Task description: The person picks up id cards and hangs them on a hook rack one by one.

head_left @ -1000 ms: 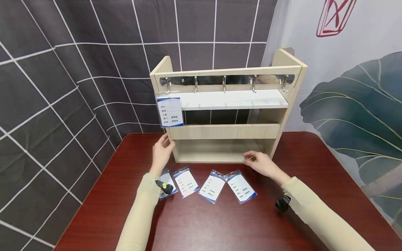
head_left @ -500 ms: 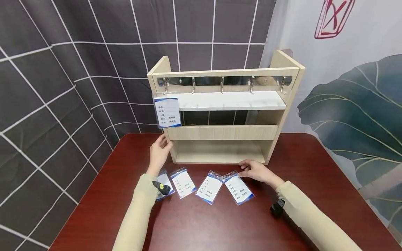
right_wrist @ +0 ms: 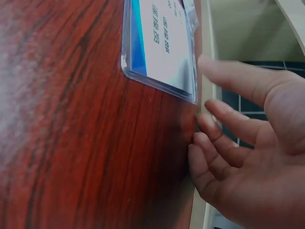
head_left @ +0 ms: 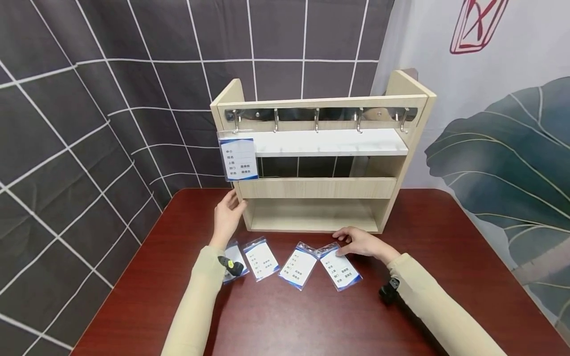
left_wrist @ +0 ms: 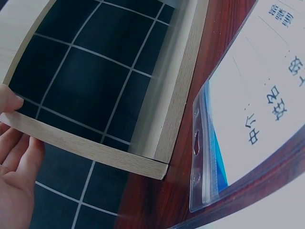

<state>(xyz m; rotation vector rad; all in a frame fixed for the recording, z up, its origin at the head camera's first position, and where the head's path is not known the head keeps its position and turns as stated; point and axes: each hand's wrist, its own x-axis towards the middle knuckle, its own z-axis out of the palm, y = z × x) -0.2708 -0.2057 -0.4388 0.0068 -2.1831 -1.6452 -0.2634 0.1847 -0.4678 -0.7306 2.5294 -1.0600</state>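
Note:
A pale wooden shelf unit (head_left: 313,188) stands on the table. My left hand (head_left: 227,217) grips its left side panel (left_wrist: 86,145) low down, thumb on one face and fingers on the other. An ID badge (head_left: 239,163) in a clear sleeve hangs from the leftmost hook. In front of the unit lie several more badges. Over the top corner of the rightmost badge (head_left: 340,269) is my right hand (head_left: 362,243), its thumb at the sleeve's edge and its fingers loosely bent. In the right wrist view, a gap shows between thumb and fingers, beside that badge (right_wrist: 167,52).
Along the unit's top rail runs a metal strip with several hooks (head_left: 316,120). Another badge (head_left: 297,267) touches the rightmost one. Two more badges lie to the left; one (head_left: 261,259) shows fully, the other (head_left: 231,254) is partly behind my left wrist.
My right hand has moved left and toward me, from the unit's lower front edge to the rightmost badge's top corner. My left hand keeps its hold on the side panel.

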